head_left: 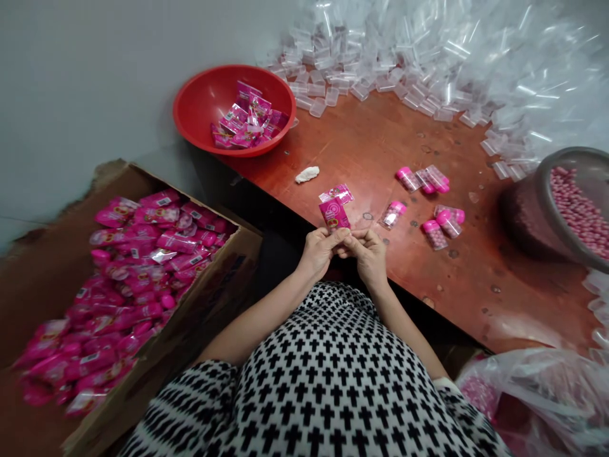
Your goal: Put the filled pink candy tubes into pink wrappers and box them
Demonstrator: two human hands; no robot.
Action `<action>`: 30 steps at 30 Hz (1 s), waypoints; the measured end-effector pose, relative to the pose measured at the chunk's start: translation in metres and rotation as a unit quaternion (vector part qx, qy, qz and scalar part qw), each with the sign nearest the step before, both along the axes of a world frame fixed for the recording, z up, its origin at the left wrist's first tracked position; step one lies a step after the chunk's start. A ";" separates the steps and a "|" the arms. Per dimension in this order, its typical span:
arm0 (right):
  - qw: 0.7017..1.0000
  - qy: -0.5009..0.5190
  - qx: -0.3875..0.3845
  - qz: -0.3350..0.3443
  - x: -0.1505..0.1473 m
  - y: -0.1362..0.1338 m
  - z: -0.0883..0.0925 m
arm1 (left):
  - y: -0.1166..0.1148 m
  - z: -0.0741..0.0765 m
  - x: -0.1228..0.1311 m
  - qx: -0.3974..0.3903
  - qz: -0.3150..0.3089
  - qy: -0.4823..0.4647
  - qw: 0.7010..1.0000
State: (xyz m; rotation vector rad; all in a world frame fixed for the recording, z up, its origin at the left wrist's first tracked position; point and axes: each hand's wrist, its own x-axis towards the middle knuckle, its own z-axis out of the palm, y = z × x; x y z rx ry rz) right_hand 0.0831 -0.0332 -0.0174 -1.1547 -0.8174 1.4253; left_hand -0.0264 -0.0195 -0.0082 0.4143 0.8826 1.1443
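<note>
My left hand [318, 249] pinches the lower edge of a flat pink printed label [333, 214] at the table's near edge. My right hand [370, 252] meets it there, thumb and fingers closed at the label's lower corner. A second pink label [343, 193] lies on the table just behind the held one. To the right of my hands, a small clear bottle with a pink cap [394, 214] lies on its side. Farther right are several more pink-capped bottles [434, 235], some showing pink beads inside. A crumpled white scrap [307, 174] rests left of the labels.
A red bowl [190, 120] of pink labels stands at the back left. Left of me, a cardboard box [200, 279] holds many pink-wrapped bottles. Clear empty bottles [428, 76] are heaped behind. A grey bucket [528, 212] of pink beads and a plastic bag [547, 381] are at right.
</note>
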 end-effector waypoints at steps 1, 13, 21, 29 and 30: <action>1.000 0.013 -0.005 0.006 0.002 0.002 -0.001 | -0.001 0.000 0.000 0.003 -0.005 -0.005 1.000; 0.984 0.032 0.024 0.176 -0.029 0.019 0.019 | -0.011 0.024 -0.067 0.056 0.117 -0.002 0.992; 0.996 -0.046 0.033 0.075 -0.003 0.026 0.016 | 0.006 0.006 -0.096 0.098 0.245 0.165 0.950; 0.994 -0.079 0.012 0.075 0.009 0.009 0.010 | 0.081 -0.038 -0.038 0.324 -0.019 0.538 0.778; 0.994 -0.083 0.011 0.075 0.011 0.008 0.010 | 0.083 -0.042 -0.037 0.326 -0.015 0.548 0.771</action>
